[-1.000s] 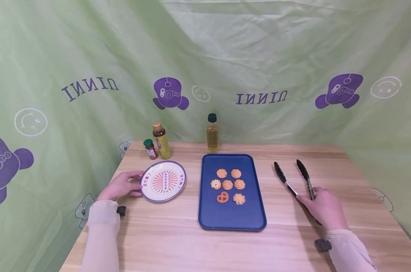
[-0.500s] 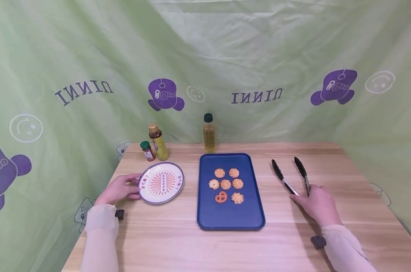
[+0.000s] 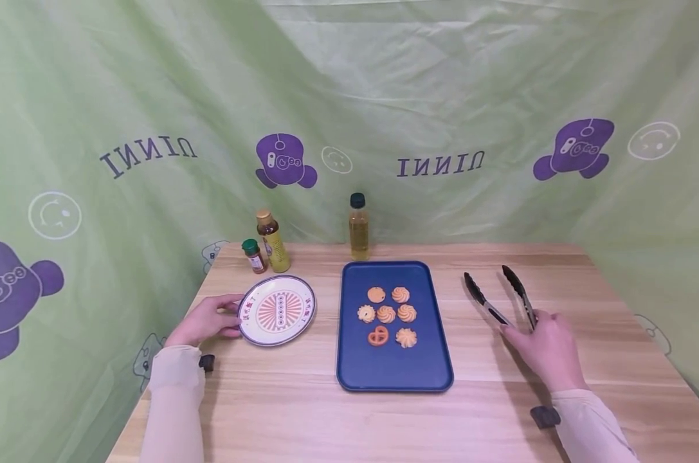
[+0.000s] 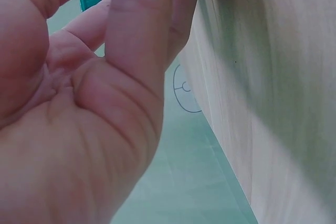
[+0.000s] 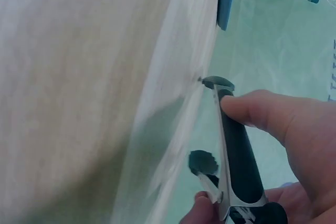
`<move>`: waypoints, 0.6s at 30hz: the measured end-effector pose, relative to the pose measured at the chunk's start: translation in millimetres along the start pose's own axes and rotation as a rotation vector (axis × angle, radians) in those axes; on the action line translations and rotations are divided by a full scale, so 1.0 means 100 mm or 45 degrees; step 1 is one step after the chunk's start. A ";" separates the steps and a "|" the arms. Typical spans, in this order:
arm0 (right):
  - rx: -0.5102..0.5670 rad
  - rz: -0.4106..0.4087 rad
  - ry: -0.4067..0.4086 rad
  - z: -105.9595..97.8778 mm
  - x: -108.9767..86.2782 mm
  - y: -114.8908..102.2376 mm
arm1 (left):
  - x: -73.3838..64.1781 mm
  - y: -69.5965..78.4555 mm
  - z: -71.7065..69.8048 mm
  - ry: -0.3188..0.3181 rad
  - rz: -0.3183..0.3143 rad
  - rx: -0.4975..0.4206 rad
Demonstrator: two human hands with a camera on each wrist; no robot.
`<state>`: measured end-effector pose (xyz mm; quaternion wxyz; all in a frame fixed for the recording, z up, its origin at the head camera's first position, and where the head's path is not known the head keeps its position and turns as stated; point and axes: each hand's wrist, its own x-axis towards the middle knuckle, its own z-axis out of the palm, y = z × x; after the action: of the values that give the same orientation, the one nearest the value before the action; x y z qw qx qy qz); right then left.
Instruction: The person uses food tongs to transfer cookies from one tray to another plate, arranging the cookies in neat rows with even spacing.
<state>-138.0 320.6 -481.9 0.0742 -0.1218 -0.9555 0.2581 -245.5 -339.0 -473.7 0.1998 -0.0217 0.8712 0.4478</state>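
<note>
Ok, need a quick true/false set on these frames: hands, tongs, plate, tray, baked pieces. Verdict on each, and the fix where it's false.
1. The right hand holds the tongs. True.
2. The two arms of the tongs are pressed together at their tips. False: the tips stand apart.
3. Seven baked pieces lie on the blue tray. True.
4. Every baked piece is pretzel-shaped. False: only one is.
5. The left hand is at the rim of the white plate. True.
6. In the head view, the white plate is right of the blue tray. False: it is to the left.
</note>
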 end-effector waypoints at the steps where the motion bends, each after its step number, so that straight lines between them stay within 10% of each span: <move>1: 0.010 0.000 0.010 0.00 0.00 0.00 | 0.00 -0.01 0.00 -0.001 0.002 -0.001; 18: -0.001 -0.113 0.035 -0.04 0.02 -0.16 | 0.00 -0.02 -0.02 0.000 -0.003 -0.028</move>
<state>-141.8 309.4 -470.0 0.0986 -0.0827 -0.9590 0.2525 -245.2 -341.5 -474.3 0.2000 -0.0251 0.8662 0.4572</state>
